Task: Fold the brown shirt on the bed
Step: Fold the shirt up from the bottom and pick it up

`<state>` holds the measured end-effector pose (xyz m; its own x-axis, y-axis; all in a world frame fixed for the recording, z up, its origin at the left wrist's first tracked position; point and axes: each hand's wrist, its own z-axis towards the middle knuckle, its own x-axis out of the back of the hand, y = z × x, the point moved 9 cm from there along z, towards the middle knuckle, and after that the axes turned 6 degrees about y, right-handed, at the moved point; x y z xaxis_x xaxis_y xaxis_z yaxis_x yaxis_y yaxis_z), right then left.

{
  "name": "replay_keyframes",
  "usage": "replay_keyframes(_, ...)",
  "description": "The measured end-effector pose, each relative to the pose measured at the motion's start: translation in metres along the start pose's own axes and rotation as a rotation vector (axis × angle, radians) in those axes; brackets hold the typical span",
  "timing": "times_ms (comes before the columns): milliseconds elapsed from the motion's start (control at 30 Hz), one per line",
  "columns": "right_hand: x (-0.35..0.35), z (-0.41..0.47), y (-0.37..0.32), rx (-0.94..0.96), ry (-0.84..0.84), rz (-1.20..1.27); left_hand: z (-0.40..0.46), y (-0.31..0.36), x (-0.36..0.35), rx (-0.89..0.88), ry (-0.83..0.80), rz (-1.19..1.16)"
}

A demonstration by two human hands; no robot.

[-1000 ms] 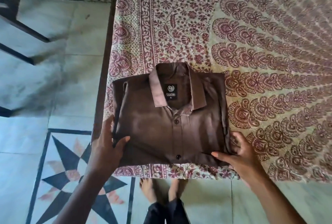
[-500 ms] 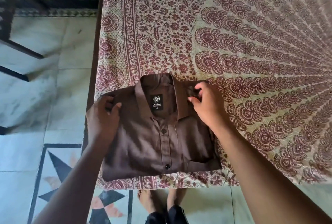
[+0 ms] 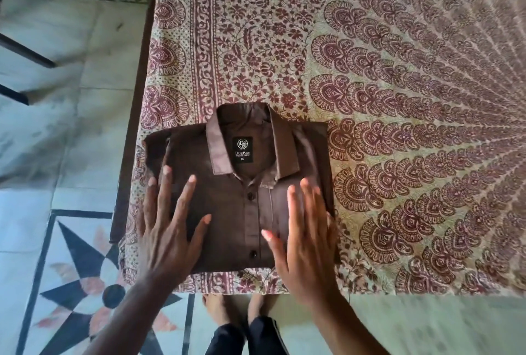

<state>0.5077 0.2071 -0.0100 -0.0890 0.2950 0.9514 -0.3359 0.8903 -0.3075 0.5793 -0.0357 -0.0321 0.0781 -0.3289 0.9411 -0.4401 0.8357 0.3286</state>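
Star-patterned floor tiles lie left of the bed. At its near corner the folded brown shirt lies collar up. The left hand and right hand, fingers straight and spread, seemingly press it flat, gripping nothing.

arms: bare on both sides, no sleeves showing; no watch or rings on the left hand or right hand
legs: dark trousers, pretty loose at the hem
feet: bare; no shoes
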Motion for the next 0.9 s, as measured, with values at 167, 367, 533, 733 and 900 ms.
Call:
replay_keyframes(167, -0.021, -0.001, 0.05, -0.203, -0.1, -0.172, 0.003, -0.01, -0.014, 0.004, -0.054, -0.009)
replay_keyframes(367, -0.011, 0.077, 0.017, 0.11, -0.003, -0.074, 0.027, -0.01, 0.001, -0.015, 0.009, 0.038)
replay_keyframes(533, -0.022, 0.103, 0.05, -0.002, -0.028, -0.097, 0.037, -0.021, -0.009, 0.003, -0.037, 0.042)
replay_keyframes(733, -0.01, 0.025, 0.012, 0.202, -0.081, -0.038, -0.004, 0.001, 0.005, 0.011, 0.092, 0.05)
replay_keyframes(900, -0.033, -0.014, 0.041, 0.165, -0.147, -0.067, -0.011, -0.007, -0.019, -0.039, -0.021, 0.138)
